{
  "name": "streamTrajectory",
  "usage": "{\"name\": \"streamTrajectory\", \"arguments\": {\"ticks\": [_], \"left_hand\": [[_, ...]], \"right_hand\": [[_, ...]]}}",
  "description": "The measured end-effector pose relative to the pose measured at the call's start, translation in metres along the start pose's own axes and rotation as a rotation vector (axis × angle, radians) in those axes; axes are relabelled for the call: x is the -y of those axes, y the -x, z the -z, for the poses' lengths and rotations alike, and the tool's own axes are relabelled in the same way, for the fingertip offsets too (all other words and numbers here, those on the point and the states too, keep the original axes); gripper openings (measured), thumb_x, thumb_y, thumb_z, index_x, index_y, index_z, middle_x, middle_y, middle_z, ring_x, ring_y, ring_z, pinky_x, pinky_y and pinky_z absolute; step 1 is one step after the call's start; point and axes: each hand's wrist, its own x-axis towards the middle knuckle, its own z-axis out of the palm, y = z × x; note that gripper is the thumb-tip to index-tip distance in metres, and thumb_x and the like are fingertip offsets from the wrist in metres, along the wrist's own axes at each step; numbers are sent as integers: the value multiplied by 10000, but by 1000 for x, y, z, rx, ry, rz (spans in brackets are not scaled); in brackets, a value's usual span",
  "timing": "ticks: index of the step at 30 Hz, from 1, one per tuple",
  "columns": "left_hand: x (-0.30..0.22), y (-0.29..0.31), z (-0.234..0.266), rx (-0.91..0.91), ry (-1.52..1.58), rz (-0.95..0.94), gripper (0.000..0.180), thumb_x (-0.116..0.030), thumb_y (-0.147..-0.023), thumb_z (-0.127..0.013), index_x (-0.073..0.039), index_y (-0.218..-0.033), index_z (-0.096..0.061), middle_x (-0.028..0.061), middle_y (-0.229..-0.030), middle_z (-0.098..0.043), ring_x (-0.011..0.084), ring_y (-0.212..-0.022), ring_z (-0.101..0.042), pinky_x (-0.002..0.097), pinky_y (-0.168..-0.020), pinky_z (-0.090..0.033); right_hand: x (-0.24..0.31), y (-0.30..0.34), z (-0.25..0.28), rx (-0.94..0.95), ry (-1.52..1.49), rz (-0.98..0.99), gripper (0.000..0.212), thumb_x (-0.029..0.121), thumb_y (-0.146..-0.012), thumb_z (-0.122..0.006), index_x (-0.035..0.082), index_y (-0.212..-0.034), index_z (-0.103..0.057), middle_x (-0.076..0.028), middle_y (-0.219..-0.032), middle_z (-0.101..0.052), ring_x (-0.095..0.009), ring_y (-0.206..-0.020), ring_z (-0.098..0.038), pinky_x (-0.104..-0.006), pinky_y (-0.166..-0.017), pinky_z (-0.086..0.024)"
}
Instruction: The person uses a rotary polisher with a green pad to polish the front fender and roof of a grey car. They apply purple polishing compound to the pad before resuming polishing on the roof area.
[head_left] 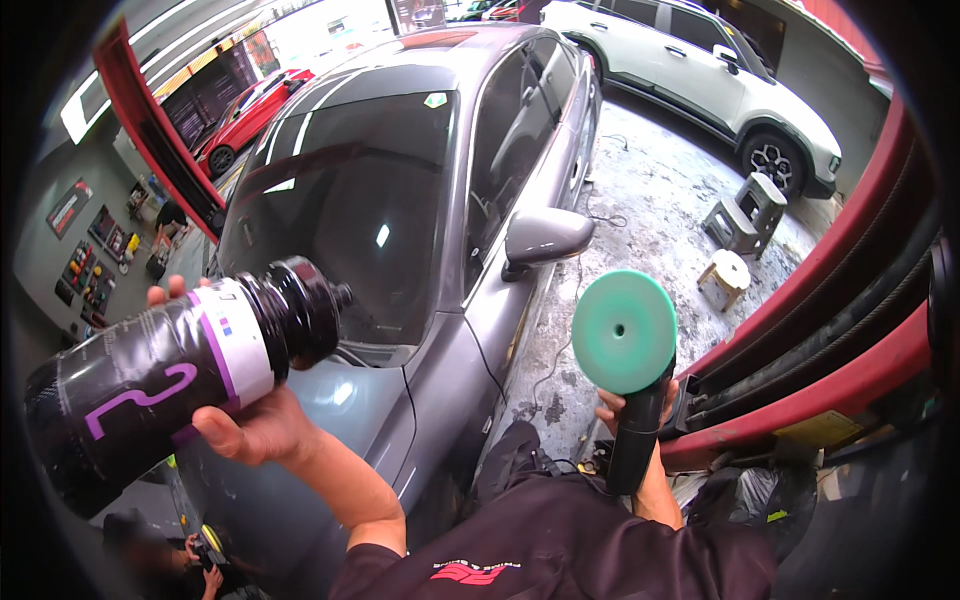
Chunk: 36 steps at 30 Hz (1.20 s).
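Observation:
My left hand (pixel 250 420) is wrapped round a black squeeze bottle (pixel 130 390) with a purple and white label. The bottle lies tilted in the air, its nozzle cap pointing right, above the hood of a grey car (pixel 330 400). On the right, my right hand (pixel 612 408) grips a polisher (pixel 637 435) by its black body, with the fingers partly hidden behind it. The polisher is held upright, and its round green foam pad (pixel 625 330) faces me. The pad is apart from the car and from the bottle.
Beyond the grey car's side mirror (pixel 548 236), a white car (pixel 680 70) is parked. Grey step stools (pixel 750 215) and a small round stool (pixel 724 278) stand on the stained floor. Red lift posts (pixel 150 130) flank the car. Another person (pixel 150 550) holds a polisher at lower left.

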Motion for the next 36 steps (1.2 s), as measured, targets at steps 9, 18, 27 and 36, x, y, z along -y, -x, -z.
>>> {"name": "streamTrajectory", "arguments": {"ticks": [9,18,27,36], "left_hand": [[152,109,-100,397,123,425,1012,-254,-860,-885,-57,-1659,-296,113,-1563,-467,242,-1425,-502,420,-1232,-368],[219,45,-217,143,449,199,886,-410,-971,-724,103,-1591,-352,337,-1536,-497,443,-1410,-569,628,-1189,-495],[393,223,-345,602,328,575,966,-108,-904,-870,-31,-1662,-276,148,-1534,-502,238,-1413,-498,398,-1241,-347],[406,139,-456,626,806,605,633,-162,-951,-863,-43,-1472,-525,96,-1306,-692,213,-1188,-705,401,-1078,-591]], "right_hand": [[46,10,63,-285,348,62,895,649,-965,-702,-25,-1505,-468,-229,-1223,-608,-260,-962,-658,-367,-813,-600],[104,-48,101,-222,-248,121,841,578,-990,-679,-66,-1474,-438,-213,-1219,-551,-271,-987,-631,-519,-973,-642],[164,-130,131,-37,-164,190,789,583,-982,-694,38,-1511,-480,-194,-1260,-571,-282,-981,-657,-549,-796,-639],[182,-191,120,158,-304,236,948,560,-986,-721,79,-1650,-246,-124,-1114,-574,-276,-924,-720,-493,-765,-607]]}}
